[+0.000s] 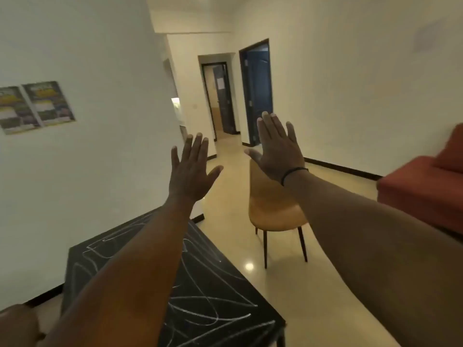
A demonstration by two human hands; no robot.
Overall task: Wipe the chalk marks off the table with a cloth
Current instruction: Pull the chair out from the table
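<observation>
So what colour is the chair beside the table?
Orange seat on dark legs, as seen in the head view.

Both arms are reaching straight out in front of the person, bare to the elbow and beyond. The left hand [191,169] is spreading its fingers wide and flat, its back facing the camera, thumb pointing toward the other hand. The right hand [276,149] is holding the same flat pose, fingers straight and close together, thumb pointing toward the left hand; it is sitting higher than the left hand, well apart from it. A thin dark band [292,174] is circling the right wrist. Neither hand is holding anything.
</observation>
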